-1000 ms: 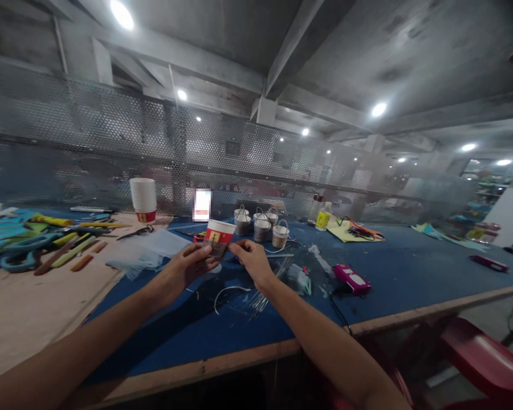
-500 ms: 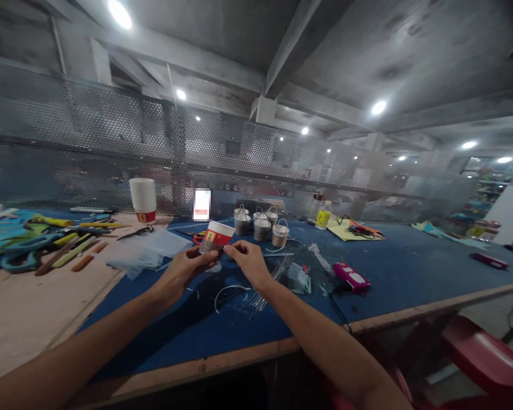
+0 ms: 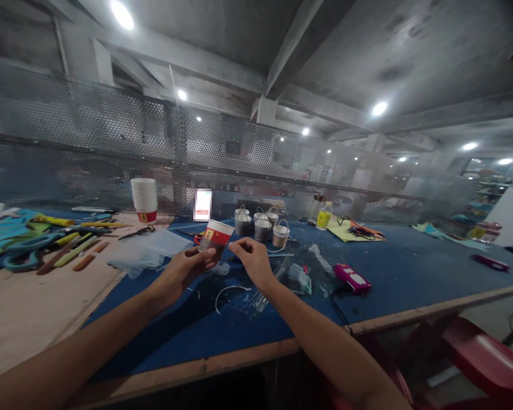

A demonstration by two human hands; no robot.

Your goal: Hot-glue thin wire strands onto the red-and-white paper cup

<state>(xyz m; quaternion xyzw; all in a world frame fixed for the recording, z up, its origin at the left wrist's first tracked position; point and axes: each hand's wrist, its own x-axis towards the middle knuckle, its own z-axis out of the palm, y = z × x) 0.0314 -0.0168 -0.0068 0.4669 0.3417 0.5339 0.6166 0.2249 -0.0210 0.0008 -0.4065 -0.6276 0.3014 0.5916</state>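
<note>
Shifted since half a second ago: right hand (image 3: 253, 259) drawn slightly off the cup, fingertips pinched together, whether on anything too small to tell. Left hand (image 3: 183, 269): fingers wrapped around paper cup (image 3: 216, 237), red-and-white, tilted, held above blue table (image 3: 393, 273). Behind: four small wire-handled pots (image 3: 261, 225).

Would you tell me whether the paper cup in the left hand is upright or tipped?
Tipped: the paper cup leans, rim up and rightward.
</note>
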